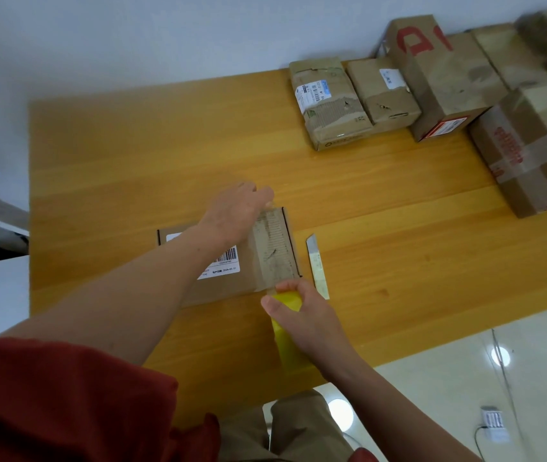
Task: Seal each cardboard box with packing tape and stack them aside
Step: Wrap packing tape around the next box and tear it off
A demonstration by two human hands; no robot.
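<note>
A flat cardboard box (232, 281) with a white barcode label lies in the middle of the wooden table (132, 155). A strip of clear packing tape (274, 248) runs across its right end. My left hand (235, 211) reaches over the box and pinches the tape's far end at the box's far edge. My right hand (302, 311) grips a yellow tape dispenser (287, 331) at the box's near right corner, where the strip comes off it.
A box cutter (317, 266) lies on the table just right of the flat box. Several cardboard boxes (439, 81) stand together at the table's far right corner, one larger taped box (532, 151) nearest. Tiled floor shows to the right.
</note>
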